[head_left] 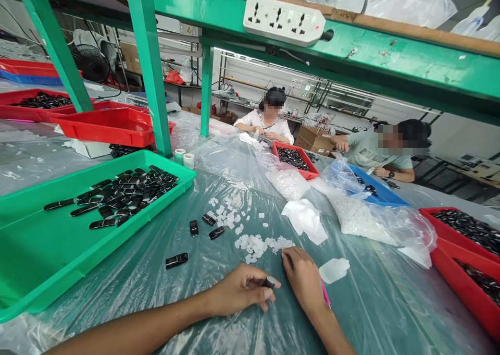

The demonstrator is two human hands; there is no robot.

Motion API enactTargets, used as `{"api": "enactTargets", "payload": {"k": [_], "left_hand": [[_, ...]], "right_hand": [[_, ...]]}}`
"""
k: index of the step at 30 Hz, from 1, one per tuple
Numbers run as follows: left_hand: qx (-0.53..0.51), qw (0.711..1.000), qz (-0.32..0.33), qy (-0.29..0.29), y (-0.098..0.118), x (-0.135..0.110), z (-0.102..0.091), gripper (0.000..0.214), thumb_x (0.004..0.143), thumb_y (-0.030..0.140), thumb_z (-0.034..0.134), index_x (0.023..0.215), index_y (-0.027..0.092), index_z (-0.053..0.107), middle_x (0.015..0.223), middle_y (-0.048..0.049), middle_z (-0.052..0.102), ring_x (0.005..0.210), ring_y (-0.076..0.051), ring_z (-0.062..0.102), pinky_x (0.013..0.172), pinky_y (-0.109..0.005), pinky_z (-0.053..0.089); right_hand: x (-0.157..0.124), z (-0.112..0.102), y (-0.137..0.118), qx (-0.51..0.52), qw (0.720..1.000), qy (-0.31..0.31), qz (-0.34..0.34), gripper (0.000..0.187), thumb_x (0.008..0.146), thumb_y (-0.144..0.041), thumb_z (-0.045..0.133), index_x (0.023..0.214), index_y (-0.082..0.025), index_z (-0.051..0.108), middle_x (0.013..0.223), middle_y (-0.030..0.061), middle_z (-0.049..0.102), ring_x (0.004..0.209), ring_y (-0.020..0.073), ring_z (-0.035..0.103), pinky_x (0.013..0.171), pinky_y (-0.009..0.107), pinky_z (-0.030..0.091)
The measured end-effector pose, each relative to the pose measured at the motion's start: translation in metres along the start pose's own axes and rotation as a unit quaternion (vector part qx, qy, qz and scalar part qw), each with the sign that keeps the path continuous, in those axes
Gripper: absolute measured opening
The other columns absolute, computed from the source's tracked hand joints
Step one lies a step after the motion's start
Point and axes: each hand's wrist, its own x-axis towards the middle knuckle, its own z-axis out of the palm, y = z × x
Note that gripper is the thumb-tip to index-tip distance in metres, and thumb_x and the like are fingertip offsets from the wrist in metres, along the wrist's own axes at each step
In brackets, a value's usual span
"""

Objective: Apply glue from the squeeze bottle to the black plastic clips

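My left hand (242, 289) is closed around a small black plastic casing (269, 282), its greyish end showing between thumb and fingers. My right hand (303, 272) has its fingers curled down at the edge of a pile of small white translucent pieces (253, 246). Whatever its fingertips pinch is hidden. A thin pink object (325, 294) shows beside the right wrist, mostly covered; I cannot tell whether it is held. Several black casings lie apart on the plastic-covered table, one of them (177, 260) nearest my left forearm.
A green tray (50, 271) of black casings stands at left. White sheet (305, 221), bags of white pieces (363, 217) and red trays (461, 261) lie to the right. Two people sit across the table. A green frame with a power strip (283, 20) crosses overhead.
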Motion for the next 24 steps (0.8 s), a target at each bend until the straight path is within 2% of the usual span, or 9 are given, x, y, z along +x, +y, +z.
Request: {"api": "enactTargets", "payload": {"k": [3,6,8,11,13,15,22,24], "left_hand": [[-0.046,0.999,-0.015,0.009,0.002,0.003,-0.003,0.051,0.086,0.053,0.044,0.095,0.009,0.068,0.087,-0.0131,0.066,0.059,-0.013,0.060,0.067,-0.029,0.048],[-0.053,0.998,-0.020,0.016,0.006,0.004,-0.005,0.057,0.087,0.056,0.037,0.099,0.009,0.066,0.081,-0.0117,0.066,0.052,-0.011,0.056,0.063,-0.028,0.047],[-0.031,0.999,-0.014,0.004,0.007,0.004,-0.005,0.051,0.084,0.055,0.046,0.095,0.009,0.067,0.079,-0.0099,0.065,0.053,-0.010,0.053,0.061,-0.026,0.046],[0.007,1.000,0.002,-0.009,0.006,0.004,-0.005,0.044,0.079,0.051,0.056,0.089,0.010,0.066,0.075,-0.0071,0.062,0.056,-0.010,0.051,0.057,-0.022,0.042],[0.024,1.000,0.010,-0.009,0.005,0.003,-0.004,0.043,0.080,0.051,0.056,0.088,0.010,0.065,0.073,-0.0054,0.059,0.056,-0.010,0.049,0.056,-0.021,0.041],[0.040,0.999,0.018,-0.008,0.005,0.002,-0.004,0.042,0.082,0.050,0.052,0.085,0.010,0.064,0.071,-0.0041,0.057,0.056,-0.010,0.047,0.056,-0.021,0.039],[0.108,0.993,0.045,0.001,0.007,0.000,-0.005,0.039,0.088,0.046,0.045,0.074,0.012,0.059,0.059,0.0013,0.044,0.052,-0.009,0.039,0.050,-0.020,0.030],[0.117,0.992,0.045,-0.001,0.007,0.000,-0.005,0.039,0.088,0.046,0.044,0.073,0.012,0.058,0.059,0.0012,0.044,0.053,-0.010,0.040,0.051,-0.020,0.029]], "right_hand": [[-0.005,-0.007,-0.007,0.064,0.998,-0.003,0.023,0.020,0.088,-0.032,0.043,0.085,-0.019,0.059,0.086,0.0072,0.060,0.083,0.0239,0.054,0.076,0.036,0.038],[-0.010,-0.015,-0.019,0.159,0.986,-0.049,0.032,0.023,0.090,-0.036,0.041,0.087,-0.020,0.057,0.088,0.0048,0.062,0.083,0.0197,0.057,0.074,0.030,0.043],[-0.013,-0.019,-0.028,0.277,0.954,-0.101,0.053,0.021,0.089,-0.036,0.045,0.084,-0.021,0.058,0.095,0.0039,0.061,0.087,0.0184,0.057,0.078,0.029,0.043],[-0.017,-0.022,-0.039,0.435,0.878,-0.177,0.089,0.016,0.087,-0.032,0.051,0.079,-0.020,0.059,0.103,0.0037,0.059,0.095,0.0187,0.054,0.084,0.029,0.039],[-0.019,-0.023,-0.043,0.468,0.855,-0.205,0.093,0.015,0.086,-0.031,0.053,0.078,-0.020,0.060,0.103,0.0037,0.058,0.099,0.0193,0.052,0.088,0.030,0.036],[-0.019,-0.024,-0.045,0.481,0.844,-0.219,0.095,0.014,0.086,-0.030,0.054,0.078,-0.020,0.060,0.102,0.0035,0.058,0.102,0.0197,0.050,0.090,0.031,0.034],[-0.020,-0.025,-0.045,0.491,0.831,-0.234,0.113,0.017,0.086,-0.030,0.054,0.075,-0.019,0.060,0.097,0.0032,0.058,0.097,0.0181,0.050,0.089,0.031,0.034],[-0.020,-0.022,-0.043,0.509,0.819,-0.232,0.126,0.015,0.085,-0.029,0.055,0.076,-0.018,0.061,0.097,0.0039,0.058,0.095,0.0178,0.051,0.088,0.032,0.036]]}}
